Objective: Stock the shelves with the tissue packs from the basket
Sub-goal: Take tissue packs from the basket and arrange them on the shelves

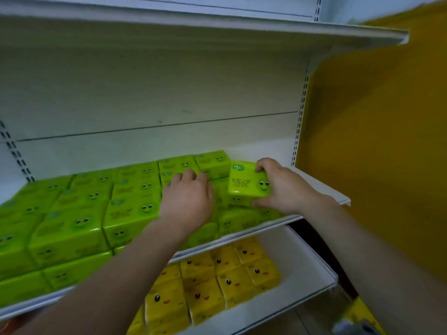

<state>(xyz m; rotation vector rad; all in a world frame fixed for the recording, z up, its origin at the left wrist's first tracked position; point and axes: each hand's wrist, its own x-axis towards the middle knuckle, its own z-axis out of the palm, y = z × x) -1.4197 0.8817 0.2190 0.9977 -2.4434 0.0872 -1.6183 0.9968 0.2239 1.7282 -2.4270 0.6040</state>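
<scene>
My right hand (285, 187) grips a green tissue pack (246, 181) with a smiley face, fingers over its far edge and thumb under its near edge, just above the right end of the middle shelf (321, 187). My left hand (187, 197) rests, fingers curled, on top of the stocked green packs (72, 228) beside it. Several green packs fill the shelf in rows from the left end to the held pack. The basket is not in view.
A lower shelf (297, 274) holds several yellow tissue packs (205, 284), with bare white room at its right end. A white shelf (217, 27) overhangs above. A yellow wall (377, 141) stands to the right. Something yellow and blurred lies at the bottom right corner.
</scene>
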